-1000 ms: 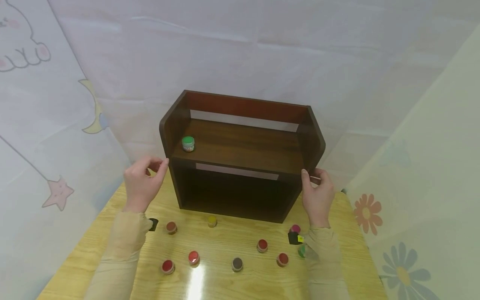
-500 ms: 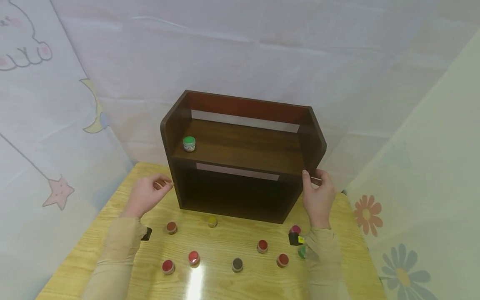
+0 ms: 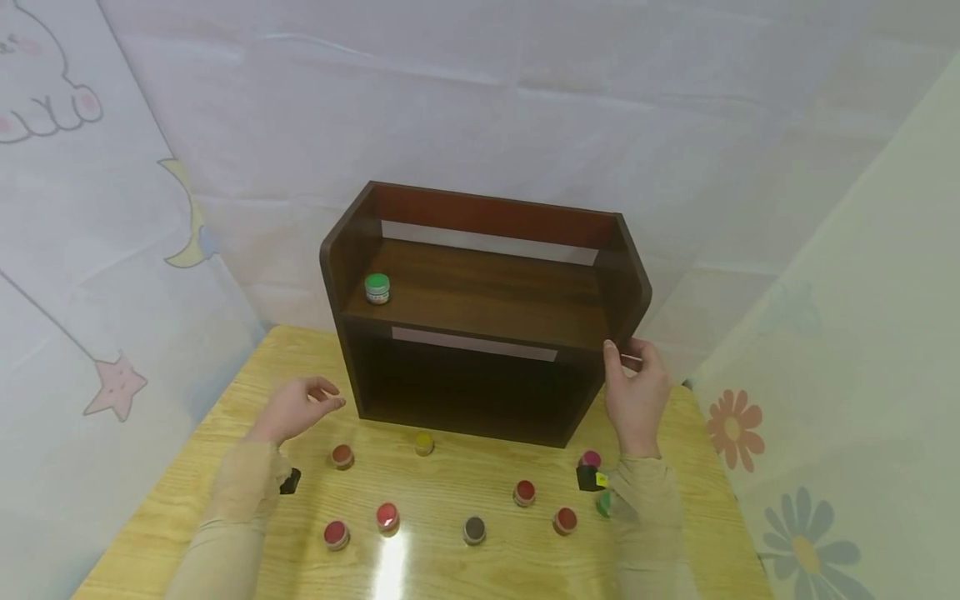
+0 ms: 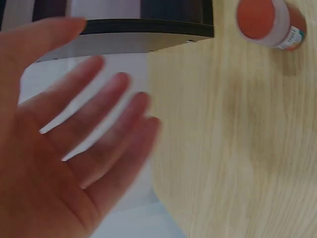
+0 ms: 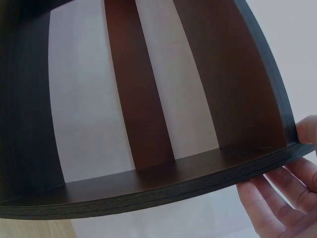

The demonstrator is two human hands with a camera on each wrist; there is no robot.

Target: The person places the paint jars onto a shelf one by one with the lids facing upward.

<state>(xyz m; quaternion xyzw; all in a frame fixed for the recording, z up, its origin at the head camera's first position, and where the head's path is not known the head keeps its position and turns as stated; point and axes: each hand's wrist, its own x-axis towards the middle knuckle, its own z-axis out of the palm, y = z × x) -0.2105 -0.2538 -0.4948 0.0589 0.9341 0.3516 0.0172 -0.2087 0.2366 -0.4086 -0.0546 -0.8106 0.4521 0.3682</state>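
A dark brown two-tier wooden shelf (image 3: 480,287) stands upright on the table. My right hand (image 3: 637,392) grips the front edge of its right side panel. In the right wrist view the thumb is on one side of the panel and the fingers (image 5: 267,208) on the other. My left hand (image 3: 296,408) is held off the shelf's lower left side with nothing in it. Its fingers look spread and relaxed in the left wrist view. A small jar with a green lid (image 3: 377,288) sits at the left of the upper tier.
Several small lidded jars are scattered before the shelf on the wooden table (image 3: 442,558), among them a yellow jar (image 3: 424,443), a dark grey jar (image 3: 474,529) and an orange-red jar (image 4: 257,20) near the left hand. White cloth (image 3: 480,100) hangs behind.
My left hand has come down along the shelf's left side, away from the upper tier's edge, and its fingers have loosened. The right hand and the shelf have stayed in place.
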